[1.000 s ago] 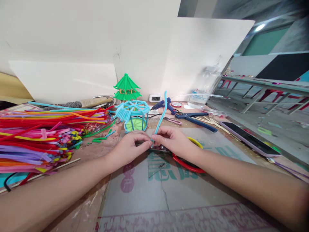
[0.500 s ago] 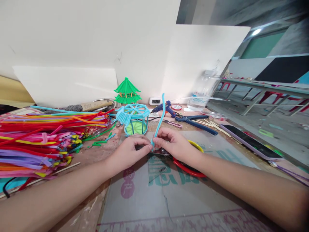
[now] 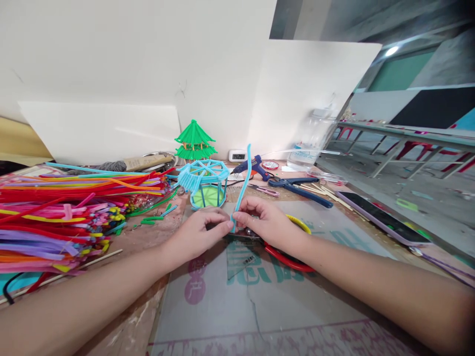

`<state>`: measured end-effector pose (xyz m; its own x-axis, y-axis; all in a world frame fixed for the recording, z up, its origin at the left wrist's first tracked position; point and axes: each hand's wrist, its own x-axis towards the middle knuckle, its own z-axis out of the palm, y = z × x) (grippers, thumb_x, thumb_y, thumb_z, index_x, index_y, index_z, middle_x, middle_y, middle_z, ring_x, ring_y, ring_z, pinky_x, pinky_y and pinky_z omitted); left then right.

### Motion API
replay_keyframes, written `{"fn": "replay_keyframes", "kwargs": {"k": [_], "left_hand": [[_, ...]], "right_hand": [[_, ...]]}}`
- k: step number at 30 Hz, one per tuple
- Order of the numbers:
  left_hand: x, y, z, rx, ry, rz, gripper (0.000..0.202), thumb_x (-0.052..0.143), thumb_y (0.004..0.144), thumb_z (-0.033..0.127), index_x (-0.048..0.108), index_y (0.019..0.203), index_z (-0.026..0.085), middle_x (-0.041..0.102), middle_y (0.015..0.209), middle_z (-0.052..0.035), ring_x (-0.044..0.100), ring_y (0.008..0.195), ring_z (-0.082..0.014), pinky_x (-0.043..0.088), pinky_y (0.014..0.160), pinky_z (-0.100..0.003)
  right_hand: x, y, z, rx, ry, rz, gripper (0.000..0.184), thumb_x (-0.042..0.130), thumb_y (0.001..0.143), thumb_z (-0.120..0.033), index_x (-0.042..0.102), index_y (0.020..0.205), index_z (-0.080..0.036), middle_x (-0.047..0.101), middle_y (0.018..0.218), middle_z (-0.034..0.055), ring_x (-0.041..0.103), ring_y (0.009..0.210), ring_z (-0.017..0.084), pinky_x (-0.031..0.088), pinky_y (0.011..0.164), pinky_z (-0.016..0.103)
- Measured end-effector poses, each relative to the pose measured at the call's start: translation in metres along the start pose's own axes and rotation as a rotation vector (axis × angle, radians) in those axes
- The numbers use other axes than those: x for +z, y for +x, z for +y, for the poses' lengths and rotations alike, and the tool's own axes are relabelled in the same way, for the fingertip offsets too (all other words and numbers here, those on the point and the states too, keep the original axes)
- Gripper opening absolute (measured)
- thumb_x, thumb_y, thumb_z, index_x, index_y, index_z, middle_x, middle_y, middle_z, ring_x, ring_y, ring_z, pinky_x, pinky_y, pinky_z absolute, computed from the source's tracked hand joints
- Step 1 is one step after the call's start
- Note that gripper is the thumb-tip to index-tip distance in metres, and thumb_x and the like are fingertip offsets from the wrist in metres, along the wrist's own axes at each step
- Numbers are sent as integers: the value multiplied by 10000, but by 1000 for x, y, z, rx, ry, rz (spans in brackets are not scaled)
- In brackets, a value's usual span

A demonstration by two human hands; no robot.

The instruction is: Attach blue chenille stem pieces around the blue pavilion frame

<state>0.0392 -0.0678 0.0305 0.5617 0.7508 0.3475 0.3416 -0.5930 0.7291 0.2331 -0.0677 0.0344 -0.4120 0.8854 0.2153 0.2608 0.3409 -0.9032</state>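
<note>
My left hand and my right hand meet over the middle of the table, both pinched on the lower end of a light blue pipe cleaner that stands up and curves away from me. Just behind my hands sits a light blue pipe-cleaner pavilion with a green floor. A green pavilion model stands further back by the wall. Under my right wrist lie scissors with red and yellow handles.
A big heap of coloured pipe cleaners fills the left side. A blue glue gun, blue pliers, a small clock, a clear bottle and a phone lie at the back right. Printed cardboard covers the table.
The blue pipe cleaner's top has tilted slightly left and my fingers have shifted a little on its lower end. My view moved slightly.
</note>
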Motion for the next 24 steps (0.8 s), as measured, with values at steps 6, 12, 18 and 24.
{"fn": "replay_keyframes", "kwargs": {"k": [6,12,18,24], "left_hand": [[2,-1,-2,23,27,33,232,545,887,247,701,732,173,693,817,-13,613,812,-136,441,777,-240],[2,0,-2,12,28,66,239,537,899,261,711,758,177,691,841,-20,619,856,-144,443,805,-247],[2,-2,-3,20,38,58,239,537,896,246,717,763,164,694,842,-27,619,846,-141,443,793,-244],[1,-1,-1,61,44,28,265,523,910,257,713,753,160,695,848,-31,619,846,-144,446,801,-250]], "right_hand": [[0,1,0,2,27,-7,227,621,848,-388,559,771,-183,578,706,-16,543,647,116,461,600,237],[0,1,-4,56,104,-52,219,625,828,-392,618,827,-174,601,722,-11,562,657,115,487,640,244],[0,1,-4,83,55,-7,232,678,774,-404,643,780,-175,639,712,-3,587,656,129,503,643,261],[1,1,-4,61,-54,-3,268,656,802,-432,611,738,-176,624,679,-7,573,635,128,483,613,259]]}}
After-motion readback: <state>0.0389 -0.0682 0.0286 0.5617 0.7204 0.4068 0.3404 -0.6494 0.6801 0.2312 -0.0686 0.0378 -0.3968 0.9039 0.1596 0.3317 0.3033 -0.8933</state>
